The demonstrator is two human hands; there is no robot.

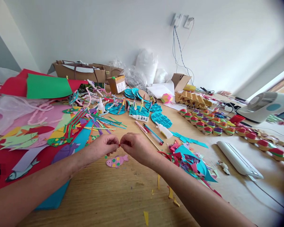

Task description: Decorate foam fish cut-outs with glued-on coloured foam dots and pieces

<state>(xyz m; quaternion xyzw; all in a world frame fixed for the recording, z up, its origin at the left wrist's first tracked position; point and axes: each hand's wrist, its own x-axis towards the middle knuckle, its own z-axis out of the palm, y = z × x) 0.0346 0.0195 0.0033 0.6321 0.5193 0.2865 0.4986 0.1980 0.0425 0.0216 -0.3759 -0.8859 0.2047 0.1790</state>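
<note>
My left hand [107, 145] and my right hand [135, 147] meet fingertip to fingertip above the table, both pinched closed. A tiny reddish bit seems to sit between the fingertips, too small to name. Just below them lies a pink paper fish [117, 161] with green and yellow dots on its body. A few small green dots lie close to the fish, partly under my left hand. Beyond my right hand are several pens [153, 135] and a white glue bottle [164, 130] lying on its side.
Colourful paper scraps [191, 159] are heaped right of my right hand. Cut paper fish and strips [61, 132] cover coloured sheets at left. Farther back are turquoise plates [161, 119], another glue bottle [101, 107], painted egg cartons [207, 121] and a white fan [262, 107].
</note>
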